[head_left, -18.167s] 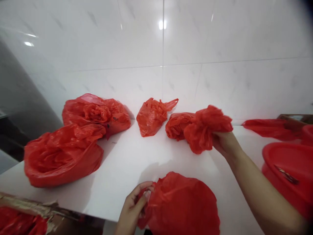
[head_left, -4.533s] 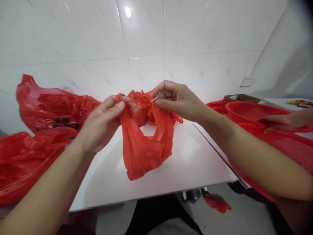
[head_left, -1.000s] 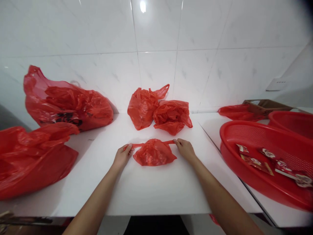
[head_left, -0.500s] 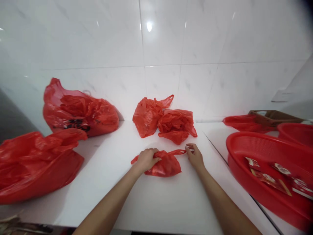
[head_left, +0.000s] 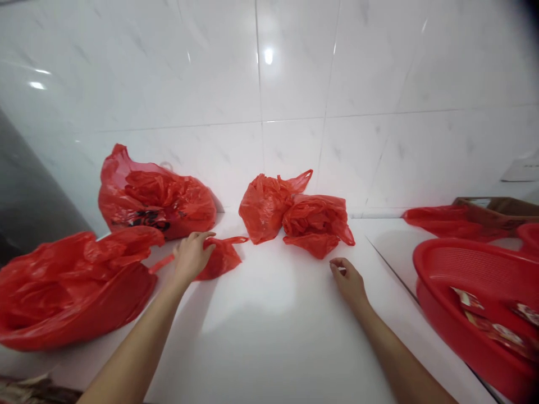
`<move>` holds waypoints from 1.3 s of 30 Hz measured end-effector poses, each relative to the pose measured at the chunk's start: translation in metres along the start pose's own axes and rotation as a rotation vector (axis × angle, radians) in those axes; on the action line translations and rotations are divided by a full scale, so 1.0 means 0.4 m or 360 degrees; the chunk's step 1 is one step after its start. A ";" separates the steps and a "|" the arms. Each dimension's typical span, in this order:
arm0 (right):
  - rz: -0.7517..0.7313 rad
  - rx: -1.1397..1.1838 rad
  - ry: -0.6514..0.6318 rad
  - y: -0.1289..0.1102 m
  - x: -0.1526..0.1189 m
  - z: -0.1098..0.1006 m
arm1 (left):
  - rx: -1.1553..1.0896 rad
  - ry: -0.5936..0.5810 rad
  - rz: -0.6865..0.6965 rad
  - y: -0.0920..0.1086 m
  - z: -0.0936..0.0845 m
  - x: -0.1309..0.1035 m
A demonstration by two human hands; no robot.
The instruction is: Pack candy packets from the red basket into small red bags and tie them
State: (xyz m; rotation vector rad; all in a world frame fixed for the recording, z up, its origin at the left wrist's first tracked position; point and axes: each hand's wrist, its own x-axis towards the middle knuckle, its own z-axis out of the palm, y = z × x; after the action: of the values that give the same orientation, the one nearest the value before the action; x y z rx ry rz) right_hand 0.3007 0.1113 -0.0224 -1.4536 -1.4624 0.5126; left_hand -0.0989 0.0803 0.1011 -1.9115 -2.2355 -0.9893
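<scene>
A small red plastic bag hangs from my left hand, which grips it by its gathered top. A handle loop sticks out from it to the right and a strip of red plastic to the left. What the bag contains is hidden. My right hand hovers over the white table, apart from any bag. Its fingers are curled toward the thumb, with nothing visible in them. Just beyond it lie two bunched red bags, one crumpled and one with an upright handle.
At left sits a wide basin lined with red plastic, and behind it a large filled red bag against the tiled wall. To the right stands a red plastic basket holding printed packets, near a brown box.
My left hand has carried the small red bag leftward, toward the lined basin. The right hand has let go of the handle and is now apart from the bag. My view has shifted slightly.
</scene>
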 end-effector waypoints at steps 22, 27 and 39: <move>-0.0013 -0.0992 -0.0424 -0.115 0.278 0.018 | -0.0643 -0.0266 0.0702 0.145 0.326 -0.239; 0.0099 -0.0961 -0.0487 -0.111 0.206 -0.062 | -0.0743 -0.0302 0.0635 0.141 0.329 -0.235; -0.0390 0.0347 -0.0860 -0.190 -0.094 0.033 | -0.1782 -0.0876 -0.0150 0.235 0.271 -0.274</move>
State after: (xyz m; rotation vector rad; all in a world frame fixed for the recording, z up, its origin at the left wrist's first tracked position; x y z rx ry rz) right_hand 0.2436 0.0658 0.0227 -0.9832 -1.9048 0.9262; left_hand 0.0514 0.0402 0.0097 -2.7299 -2.1892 -2.3311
